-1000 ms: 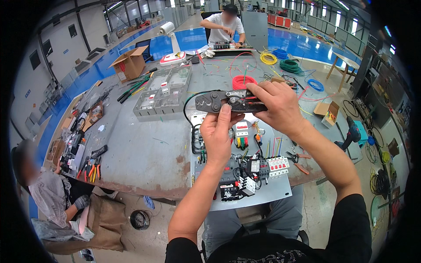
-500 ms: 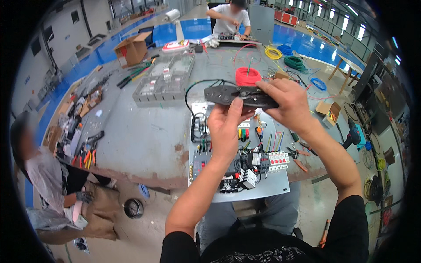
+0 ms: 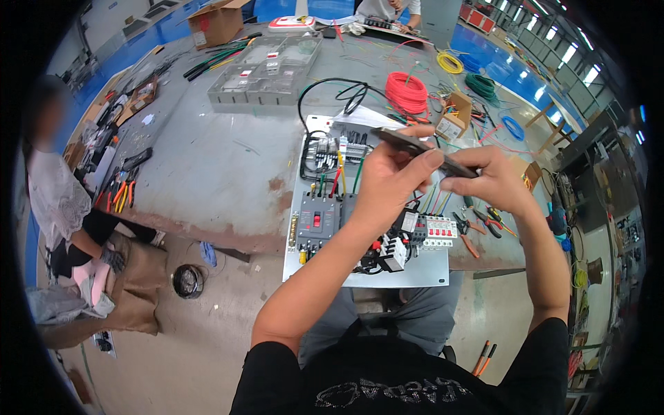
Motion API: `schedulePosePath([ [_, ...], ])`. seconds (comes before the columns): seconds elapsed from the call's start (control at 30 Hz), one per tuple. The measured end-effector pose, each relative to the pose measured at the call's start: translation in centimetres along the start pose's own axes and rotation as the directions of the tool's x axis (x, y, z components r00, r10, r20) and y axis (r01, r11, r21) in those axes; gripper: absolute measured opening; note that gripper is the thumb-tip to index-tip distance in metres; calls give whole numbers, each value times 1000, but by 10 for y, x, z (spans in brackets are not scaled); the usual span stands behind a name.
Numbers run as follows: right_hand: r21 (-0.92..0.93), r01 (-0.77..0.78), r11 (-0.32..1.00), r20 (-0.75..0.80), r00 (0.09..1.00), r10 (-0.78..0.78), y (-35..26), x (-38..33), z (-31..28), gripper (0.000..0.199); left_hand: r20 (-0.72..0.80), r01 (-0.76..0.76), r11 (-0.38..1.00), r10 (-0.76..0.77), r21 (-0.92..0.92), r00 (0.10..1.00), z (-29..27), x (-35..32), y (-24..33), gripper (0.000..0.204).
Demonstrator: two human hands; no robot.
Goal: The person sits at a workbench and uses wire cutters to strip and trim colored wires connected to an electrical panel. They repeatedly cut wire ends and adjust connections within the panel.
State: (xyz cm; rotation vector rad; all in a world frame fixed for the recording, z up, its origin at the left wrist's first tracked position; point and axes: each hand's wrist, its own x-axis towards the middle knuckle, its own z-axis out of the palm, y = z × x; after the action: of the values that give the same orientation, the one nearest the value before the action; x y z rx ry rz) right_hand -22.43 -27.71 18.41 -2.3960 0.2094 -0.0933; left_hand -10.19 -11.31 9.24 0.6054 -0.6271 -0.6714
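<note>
We hold a dark tool (image 3: pixel 422 151) in both hands, left hand (image 3: pixel 387 183) and right hand (image 3: pixel 494 181) each pinching it above the panel (image 3: pixel 373 277). We judge we are readying it; next calls for lowering it to the wires (image 3: pixel 339 180).

Grey workbench (image 3: pixel 207 159) on concrete floor (image 3: pixel 194 346), blue aisles beyond.

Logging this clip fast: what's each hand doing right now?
Left hand: shut on the dark tool, near its end.
Right hand: shut on the same tool's other end.
</note>
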Motion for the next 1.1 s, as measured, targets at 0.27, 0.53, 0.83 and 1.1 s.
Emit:
schedulePosePath([
  [0.27, 332, -184, 925, 309, 948, 78, 3, 10, 1, 34, 16, 25, 994, -27, 109, 1000, -8, -3, 9, 23],
  [0.53, -635, 288, 717, -283, 776, -563, -7, -9, 31, 68, -265, -71, 996, 84, 59, 961, -8, 5, 4, 29],
  [0.83, -821, 99, 562, -286, 781, -555, 1, 0, 40, 54, -298, -91, 996, 85, -5, 951, -3, 5, -3, 26],
  [1.1, -799, 168, 578, -256, 774, -579, 23, 19, 42, 49, -315, -109, 994, 101, -9, 944, 6, 8, -4, 24],
])
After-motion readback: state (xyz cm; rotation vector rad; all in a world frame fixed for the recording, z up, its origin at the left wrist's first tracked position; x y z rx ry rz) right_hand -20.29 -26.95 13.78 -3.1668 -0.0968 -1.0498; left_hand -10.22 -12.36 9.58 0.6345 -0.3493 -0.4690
